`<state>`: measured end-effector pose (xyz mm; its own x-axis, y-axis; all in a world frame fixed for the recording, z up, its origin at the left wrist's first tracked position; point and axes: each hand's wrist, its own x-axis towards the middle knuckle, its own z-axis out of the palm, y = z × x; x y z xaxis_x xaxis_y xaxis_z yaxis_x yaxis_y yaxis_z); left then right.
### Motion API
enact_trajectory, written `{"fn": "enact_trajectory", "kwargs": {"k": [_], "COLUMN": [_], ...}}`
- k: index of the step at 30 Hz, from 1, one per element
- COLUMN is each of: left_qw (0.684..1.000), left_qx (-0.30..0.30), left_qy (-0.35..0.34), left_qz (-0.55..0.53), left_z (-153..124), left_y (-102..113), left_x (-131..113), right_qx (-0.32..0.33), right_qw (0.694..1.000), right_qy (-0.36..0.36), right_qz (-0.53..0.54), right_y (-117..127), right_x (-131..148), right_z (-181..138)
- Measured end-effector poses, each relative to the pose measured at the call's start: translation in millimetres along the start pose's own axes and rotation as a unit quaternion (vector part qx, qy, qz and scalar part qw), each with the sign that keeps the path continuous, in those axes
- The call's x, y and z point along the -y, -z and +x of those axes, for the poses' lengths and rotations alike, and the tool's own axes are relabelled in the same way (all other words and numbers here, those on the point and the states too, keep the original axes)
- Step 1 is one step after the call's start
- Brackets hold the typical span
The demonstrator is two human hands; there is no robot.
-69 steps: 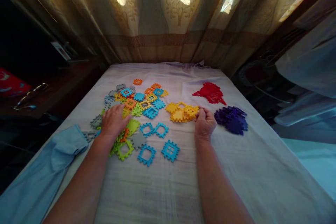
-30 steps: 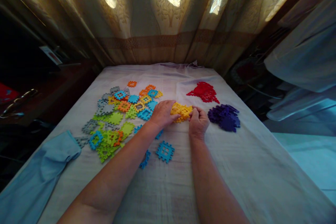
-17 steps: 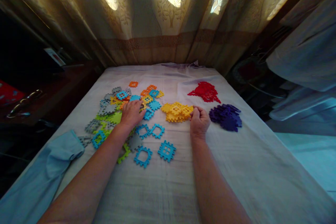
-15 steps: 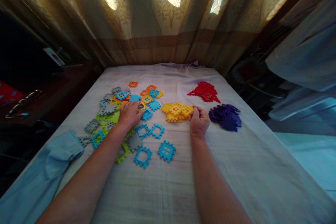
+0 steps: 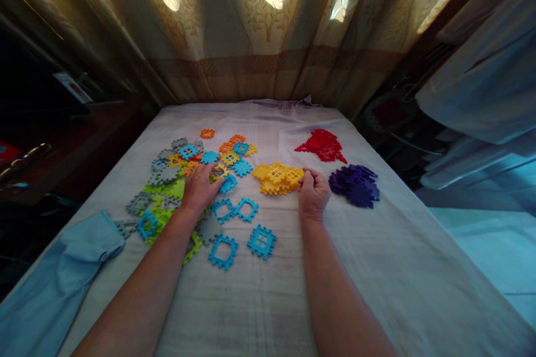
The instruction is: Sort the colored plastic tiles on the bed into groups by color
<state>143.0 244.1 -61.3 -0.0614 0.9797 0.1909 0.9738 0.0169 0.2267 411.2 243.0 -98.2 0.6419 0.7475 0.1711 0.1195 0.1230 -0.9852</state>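
Yellow tile (image 5: 295,177) sits pinched in the right fingers (image 5: 309,178); left fingers (image 5: 206,169) stand parted beside another yellow tile (image 5: 225,170).

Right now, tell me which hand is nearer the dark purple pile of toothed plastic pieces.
Right: the right hand is close beside the purple pile; the left hand is farther off, at the multicoloured toothed pieces.

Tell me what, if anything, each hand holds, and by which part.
The right hand pinches a yellow piece by its right edge. The left hand is at the mixed pile; whether it grips a piece cannot be told.
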Motion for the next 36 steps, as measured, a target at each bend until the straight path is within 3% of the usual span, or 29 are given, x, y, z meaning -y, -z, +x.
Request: {"fn": "enact_trajectory", "kwargs": {"k": [5,11,19,23,28,36], "left_qw": [0.999,0.999,0.996,0.992,0.979,0.971], "left_qx": [-0.034,0.000,-0.088,-0.085,-0.048,-0.004], "left_qy": [-0.008,0.003,-0.016,-0.078,-0.175,-0.218], "left_qz": [0.015,0.054,0.004,-0.058,-0.096,-0.101], "left_z": [-4,-7,-8,-10,-13,-4], "left_y": [-1,1,11,10,1,-8], "left_x": [1,1,-7,-30,-79,-131], "right_qx": [0.004,-0.001,0.000,0.000,-0.004,-0.004], "right_qw": [1.000,1.000,1.000,1.000,1.000,1.000], "right_qy": [0.000,0.003,-0.004,-0.007,-0.005,-0.003], "right_qz": [-0.012,-0.007,0.010,0.011,0.011,0.012], "right_y": [1,1,0,0,0,-1], "right_x": [-2,-1,1,2,1,-1], "right_z": [0,0,0,-1,0,0]}}
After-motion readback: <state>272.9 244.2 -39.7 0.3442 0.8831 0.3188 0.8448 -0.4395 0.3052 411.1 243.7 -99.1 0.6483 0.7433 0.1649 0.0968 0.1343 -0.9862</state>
